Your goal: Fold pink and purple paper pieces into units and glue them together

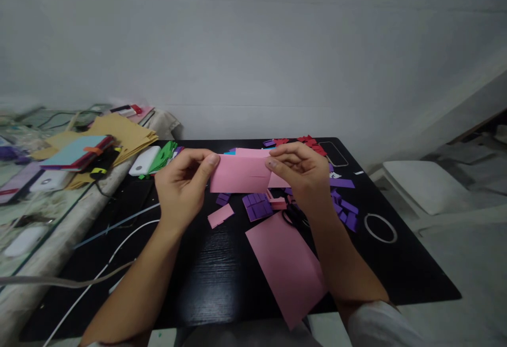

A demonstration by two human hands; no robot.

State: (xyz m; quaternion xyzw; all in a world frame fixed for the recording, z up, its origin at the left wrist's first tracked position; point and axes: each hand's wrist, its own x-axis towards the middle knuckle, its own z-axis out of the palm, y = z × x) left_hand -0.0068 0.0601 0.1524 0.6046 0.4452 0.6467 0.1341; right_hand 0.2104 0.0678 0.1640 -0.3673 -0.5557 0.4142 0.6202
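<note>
Above the middle of the black table (209, 278), a pink paper sheet (240, 174) hangs level between two bare hands, clear of the tabletop. The left hand (182, 182) pinches its upper left corner, the thumb lying on the near face; the right hand (308, 174) grips the upper right corner in the same way, its other fingers loosely curled. A short horizontal line (a slit or a crease, I cannot tell which) marks the sheet's lower right part.

Below the hands, a small pink paper piece (221, 215) lies to the left of a cluster of purple paper pieces (257, 206). A larger pink sheet (287, 268) slants towards the near edge of the table, its upper end close to black scissor handles (297, 212) that are partly hidden by the right hand.

Near the right forearm are more purple folded pieces (349, 217), with a pale ring (380, 228) just beyond them. Red paper pieces (312, 143) sit by the far edge. On the left, green paper strips (163, 157) rest beside a white device (144, 161), and a white cable (114, 252) runs past the left forearm.
</note>
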